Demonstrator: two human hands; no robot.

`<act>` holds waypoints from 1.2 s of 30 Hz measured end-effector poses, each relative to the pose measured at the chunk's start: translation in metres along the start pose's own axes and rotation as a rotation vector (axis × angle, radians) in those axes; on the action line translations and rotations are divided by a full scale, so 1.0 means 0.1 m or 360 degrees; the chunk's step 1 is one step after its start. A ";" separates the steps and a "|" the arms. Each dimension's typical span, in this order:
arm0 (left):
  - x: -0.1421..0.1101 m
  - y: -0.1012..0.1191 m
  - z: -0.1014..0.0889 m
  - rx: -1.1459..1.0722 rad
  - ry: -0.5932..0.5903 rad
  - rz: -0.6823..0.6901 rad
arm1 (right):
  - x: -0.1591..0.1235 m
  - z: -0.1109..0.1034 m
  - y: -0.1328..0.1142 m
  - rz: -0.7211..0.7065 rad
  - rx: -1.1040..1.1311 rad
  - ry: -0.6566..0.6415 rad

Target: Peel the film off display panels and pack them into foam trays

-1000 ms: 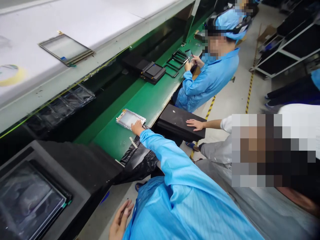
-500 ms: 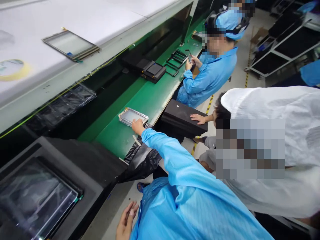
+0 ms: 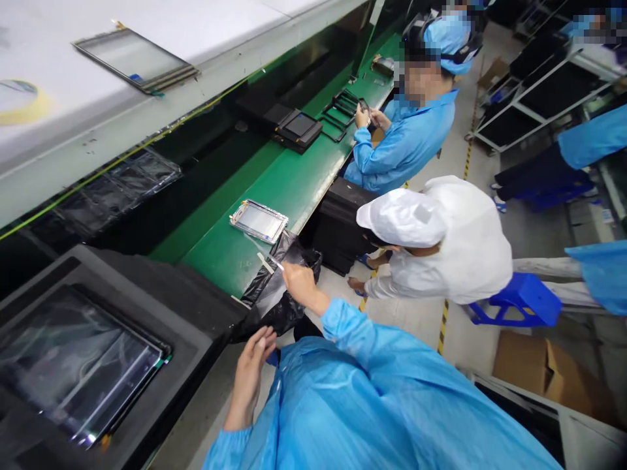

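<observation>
My right hand (image 3: 300, 282) is closed on a thin, flat, see-through panel (image 3: 275, 262), seen nearly edge-on and hard to make out. It is over the near edge of the green bench (image 3: 220, 264), above a black plastic bag (image 3: 287, 313). Just beyond lies a stack of framed glass panels (image 3: 258, 220) with silvery edges. My left hand (image 3: 252, 372) hovers low in front of my body, fingers loosely bent and apart, holding nothing. To its left, a dark glass screen panel (image 3: 83, 365) rests on a black foam block (image 3: 181, 313).
Another glass panel (image 3: 137, 59) and a yellow tape roll (image 3: 22, 104) lie on the white upper shelf (image 3: 235, 32). Along the bench are a black device (image 3: 298, 130) and black frames (image 3: 337, 117). A co-worker in blue (image 3: 392, 143) sits there; a person in white (image 3: 441, 241) bends down nearby.
My right hand has left the panel stack and drawn back toward me with a thin panel. My left hand has risen slightly. The person in white has bent lower, taking their hand off the black box.
</observation>
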State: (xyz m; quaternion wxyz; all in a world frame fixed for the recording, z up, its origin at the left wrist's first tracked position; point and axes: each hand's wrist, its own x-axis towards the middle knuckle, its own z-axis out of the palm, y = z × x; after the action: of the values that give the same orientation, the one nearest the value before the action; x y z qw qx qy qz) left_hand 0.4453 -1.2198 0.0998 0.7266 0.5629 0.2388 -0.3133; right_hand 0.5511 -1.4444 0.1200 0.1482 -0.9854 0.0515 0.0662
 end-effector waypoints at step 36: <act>-1.09 0.10 -0.64 -0.0153 -0.1076 -0.0081 | -1.59 -1.01 -0.07 0.0332 0.2340 0.1079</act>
State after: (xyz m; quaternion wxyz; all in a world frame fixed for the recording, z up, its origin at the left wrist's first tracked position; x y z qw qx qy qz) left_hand 0.3776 -1.1360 0.1669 0.7824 0.3862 0.0130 -0.4885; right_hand 0.4071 -1.4546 0.2413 0.7264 -0.5929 0.2154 -0.2729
